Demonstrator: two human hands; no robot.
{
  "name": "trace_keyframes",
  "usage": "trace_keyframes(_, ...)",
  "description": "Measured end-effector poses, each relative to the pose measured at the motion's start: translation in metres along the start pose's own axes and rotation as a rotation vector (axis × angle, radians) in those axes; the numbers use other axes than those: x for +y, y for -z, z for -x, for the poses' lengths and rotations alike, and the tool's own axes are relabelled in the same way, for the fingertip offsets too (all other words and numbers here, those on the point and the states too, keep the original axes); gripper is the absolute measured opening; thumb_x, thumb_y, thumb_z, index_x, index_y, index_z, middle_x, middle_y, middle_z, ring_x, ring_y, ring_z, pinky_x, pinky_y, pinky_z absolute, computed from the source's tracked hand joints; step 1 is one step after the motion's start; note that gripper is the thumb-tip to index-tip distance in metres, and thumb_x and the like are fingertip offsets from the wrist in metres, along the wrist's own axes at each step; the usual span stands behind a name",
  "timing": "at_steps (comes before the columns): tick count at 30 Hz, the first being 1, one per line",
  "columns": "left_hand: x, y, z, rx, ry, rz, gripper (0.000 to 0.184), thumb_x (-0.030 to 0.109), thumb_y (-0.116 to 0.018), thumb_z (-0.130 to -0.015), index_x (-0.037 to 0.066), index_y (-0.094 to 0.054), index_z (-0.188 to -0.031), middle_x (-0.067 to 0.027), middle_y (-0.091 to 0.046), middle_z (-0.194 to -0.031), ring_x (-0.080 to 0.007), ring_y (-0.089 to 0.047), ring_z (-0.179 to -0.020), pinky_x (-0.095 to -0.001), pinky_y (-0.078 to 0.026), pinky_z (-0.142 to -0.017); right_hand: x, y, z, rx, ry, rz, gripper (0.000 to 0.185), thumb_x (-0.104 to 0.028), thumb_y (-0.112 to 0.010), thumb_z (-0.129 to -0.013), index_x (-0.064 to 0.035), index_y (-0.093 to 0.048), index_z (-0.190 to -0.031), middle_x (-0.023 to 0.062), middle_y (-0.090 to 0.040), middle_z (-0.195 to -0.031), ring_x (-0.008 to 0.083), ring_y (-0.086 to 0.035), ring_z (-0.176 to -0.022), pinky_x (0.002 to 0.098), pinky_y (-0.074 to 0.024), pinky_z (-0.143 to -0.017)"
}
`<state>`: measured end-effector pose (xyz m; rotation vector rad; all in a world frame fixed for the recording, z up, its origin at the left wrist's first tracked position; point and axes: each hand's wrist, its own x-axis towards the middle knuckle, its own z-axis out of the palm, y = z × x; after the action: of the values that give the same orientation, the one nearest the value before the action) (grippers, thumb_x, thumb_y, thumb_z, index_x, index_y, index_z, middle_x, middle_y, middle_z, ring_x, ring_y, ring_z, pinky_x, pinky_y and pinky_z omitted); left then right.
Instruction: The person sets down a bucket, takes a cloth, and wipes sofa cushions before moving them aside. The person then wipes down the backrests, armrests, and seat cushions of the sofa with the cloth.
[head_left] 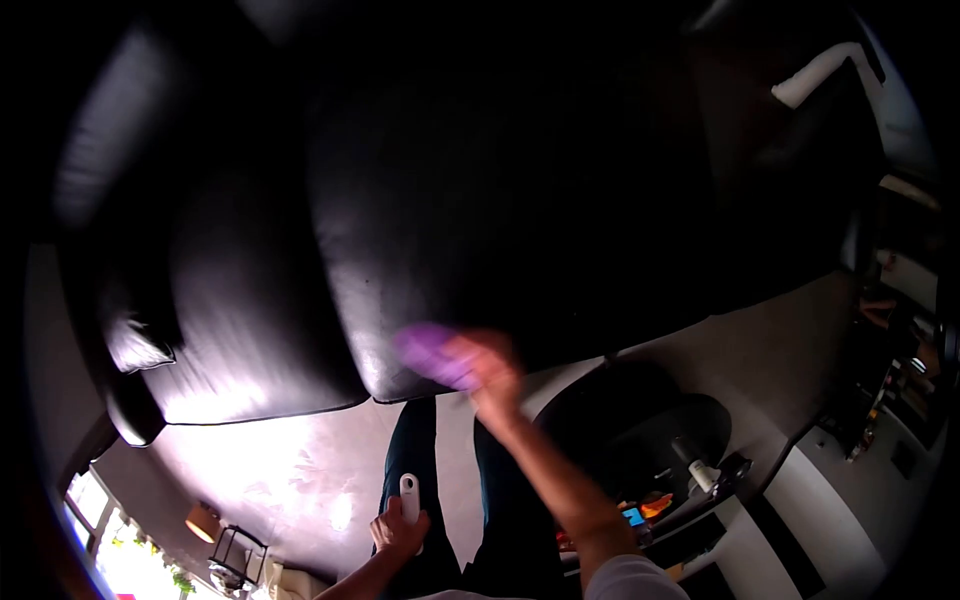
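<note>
A blurred purple cloth-like thing point(432, 355) is in my right hand point(487, 372), over the front edge of a black leather sofa point(400, 200). Motion smears the fingers, and I cannot tell whether the purple thing touches the seat. Lower down, in front of my legs, my left hand point(398, 530) is wrapped round a slim white object point(409, 497) with a dark round spot near its upper end.
A dark round table point(690, 425) at the right bears a bottle point(703, 475), a lit blue screen point(633, 516) and an orange item point(656, 505). A lamp point(203, 522) and a bright window stand at the lower left. A pale piece point(815, 75) lies at the upper right.
</note>
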<state>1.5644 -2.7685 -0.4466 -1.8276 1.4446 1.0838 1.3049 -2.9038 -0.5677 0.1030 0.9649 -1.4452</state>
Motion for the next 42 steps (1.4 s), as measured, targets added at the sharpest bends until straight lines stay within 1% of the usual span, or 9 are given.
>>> trace_keyframes(4, 0.011, -0.002, 0.0, -0.04, 0.022, 0.041, 0.045, 0.041, -0.066, -0.074, 0.007, -0.049, -0.097, -0.0216, -0.068, -0.082, -0.0433, -0.066, -0.078, -0.055, -0.049, -0.074, -0.17, 0.087, -0.06, 0.532, 1.078, 0.974, 0.022, -0.012, -0.05, -0.1, -0.0026, -0.058, -0.119, 0.0094, -0.062, -0.114, 0.0186, -0.06, -0.106, 0.0338, -0.0486, -0.096)
trace_keyframes(10, 0.043, 0.004, 0.004, -0.08, 0.068, 0.058, 0.045, 0.041, -0.066, -0.074, 0.007, -0.048, -0.096, -0.0222, -0.068, -0.086, -0.0428, -0.066, -0.082, -0.0544, -0.048, -0.078, -0.066, 0.072, -0.051, 0.566, 0.908, 0.994, 0.044, 0.014, -0.046, -0.087, -0.0087, -0.058, -0.123, 0.0086, -0.06, -0.118, 0.02, -0.057, -0.111, 0.0317, -0.0457, -0.096)
trace_keyframes(14, 0.061, -0.009, 0.006, 0.017, -0.004, -0.001, 0.045, 0.041, -0.067, -0.073, 0.007, -0.049, -0.097, -0.0208, -0.068, -0.084, -0.0429, -0.066, -0.081, -0.0546, -0.048, -0.077, 0.012, 0.012, -0.001, -0.056, 0.626, 1.352, 0.053, 0.018, -0.05, -0.068, -0.015, -0.072, -0.103, 0.0038, -0.065, -0.103, 0.0247, -0.055, -0.1, 0.0404, -0.0377, -0.094)
trace_keyframes(19, 0.071, -0.007, 0.011, -0.008, 0.045, 0.03, 0.043, 0.04, -0.067, -0.073, 0.007, -0.05, -0.096, -0.0202, -0.068, -0.082, -0.0421, -0.066, -0.078, -0.0548, -0.049, -0.074, -0.043, -0.01, -0.02, -0.259, -0.171, 0.308, 0.032, 0.001, -0.054, -0.089, -0.0045, -0.061, -0.12, 0.0064, -0.065, -0.115, 0.017, -0.061, -0.108, 0.0321, -0.0457, -0.101)
trace_keyframes(25, 0.064, -0.009, 0.016, 0.1, 0.033, 0.091, 0.041, 0.036, -0.069, -0.072, 0.007, -0.051, -0.094, -0.0192, -0.067, -0.075, -0.0408, -0.066, -0.071, -0.0539, -0.05, -0.068, -0.301, 0.043, -0.164, 0.36, 0.721, 0.608, 0.052, -0.031, -0.064, -0.094, -0.0114, -0.044, -0.138, 0.0109, -0.051, -0.132, 0.0228, -0.051, -0.123, 0.0384, -0.0427, -0.105)
trace_keyframes(30, 0.056, -0.014, 0.019, 0.135, 0.027, 0.133, 0.042, 0.036, -0.069, -0.072, 0.007, -0.05, -0.095, -0.0194, -0.066, -0.074, -0.0413, -0.065, -0.067, -0.0545, -0.049, -0.065, -0.338, 0.174, -0.298, 0.634, 0.908, 1.335, 0.04, -0.007, -0.06, -0.093, -0.0101, -0.053, -0.132, 0.0084, -0.05, -0.129, 0.021, -0.05, -0.124, 0.033, -0.0417, -0.106)
trace_keyframes(32, 0.054, -0.014, 0.016, 0.152, 0.029, 0.113, 0.044, 0.038, -0.068, -0.073, 0.007, -0.049, -0.098, -0.0202, -0.067, -0.076, -0.0423, -0.065, -0.07, -0.0549, -0.049, -0.068, -0.289, 0.111, -0.287, 0.129, 1.067, 0.668, 0.035, 0.006, -0.055, -0.089, -0.0063, -0.059, -0.121, 0.0056, -0.055, -0.125, 0.0177, -0.052, -0.121, 0.0309, -0.0399, -0.107)
trace_keyframes(36, 0.054, -0.008, 0.009, 0.131, 0.037, 0.101, 0.047, 0.04, -0.067, -0.074, 0.007, -0.049, -0.101, -0.0208, -0.067, -0.08, -0.0431, -0.064, -0.074, -0.0553, -0.047, -0.073, -0.152, -0.077, -0.199, 0.064, 0.289, 0.126, 0.018, -0.022, -0.062, -0.092, -0.0064, -0.062, -0.102, 0.0037, -0.063, -0.101, 0.0129, -0.059, -0.096, 0.026, -0.0463, -0.088)
trace_keyframes(42, 0.058, 0.001, 0.006, 0.159, 0.029, 0.106, 0.048, 0.042, -0.067, -0.074, 0.006, -0.049, -0.101, -0.0209, -0.068, -0.082, -0.0438, -0.064, -0.076, -0.0554, -0.046, -0.075, 0.092, -0.043, -0.017, -1.482, -0.102, 1.391, 0.019, -0.012, -0.057, -0.09, -0.0143, -0.071, -0.102, 0.0038, -0.068, -0.108, 0.0233, -0.064, -0.101, 0.0335, -0.0468, -0.096)
